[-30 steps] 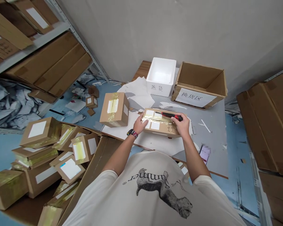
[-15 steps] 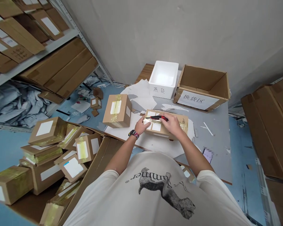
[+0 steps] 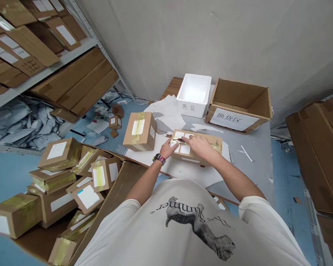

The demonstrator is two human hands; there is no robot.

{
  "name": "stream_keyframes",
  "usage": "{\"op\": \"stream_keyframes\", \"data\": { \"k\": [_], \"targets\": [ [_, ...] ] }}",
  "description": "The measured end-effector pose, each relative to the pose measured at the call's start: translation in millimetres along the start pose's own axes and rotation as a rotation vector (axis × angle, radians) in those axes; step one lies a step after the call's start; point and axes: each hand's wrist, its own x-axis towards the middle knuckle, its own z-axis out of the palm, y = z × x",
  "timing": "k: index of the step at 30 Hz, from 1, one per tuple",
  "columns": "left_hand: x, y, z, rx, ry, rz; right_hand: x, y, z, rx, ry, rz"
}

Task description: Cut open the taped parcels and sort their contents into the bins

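Note:
A taped cardboard box (image 3: 185, 149) with several white labels on its top lies on the table before me. My left hand (image 3: 168, 148) grips its left end, the thumb over the top. Closed in my right hand (image 3: 199, 145) is a red and black utility knife (image 3: 180, 139), mostly covered by the fingers, its front end at the tape across the box top. Another taped carton (image 3: 140, 131) stands to the left of my left hand.
A white foam box (image 3: 192, 96) and an open carton (image 3: 238, 105) with a handwritten sign stand at the table's back. At lower left a large carton (image 3: 119, 188) holds several parcels. Shelving (image 3: 61, 61) stands left; more cartons (image 3: 319, 155) are at right.
My right hand has turned and shifted slightly left over the box, covering most of the knife, which showed clearly before. The left hand keeps its hold. The whole view has moved slightly.

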Motion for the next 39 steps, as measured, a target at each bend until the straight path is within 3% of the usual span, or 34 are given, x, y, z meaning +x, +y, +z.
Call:
{"op": "stream_keyframes", "data": {
  "k": [9,20,39],
  "targets": [
    [-8,1,1.6,0.004,0.001,-0.053,-11,12,-10,0.042,0.025,0.016],
    [-6,0,3.9,0.032,0.015,-0.082,7,0,11,0.009,0.001,0.011],
    [-6,1,5.2,0.045,0.021,-0.087,6,7,-1,0.019,-0.033,0.006]
  ]
}}
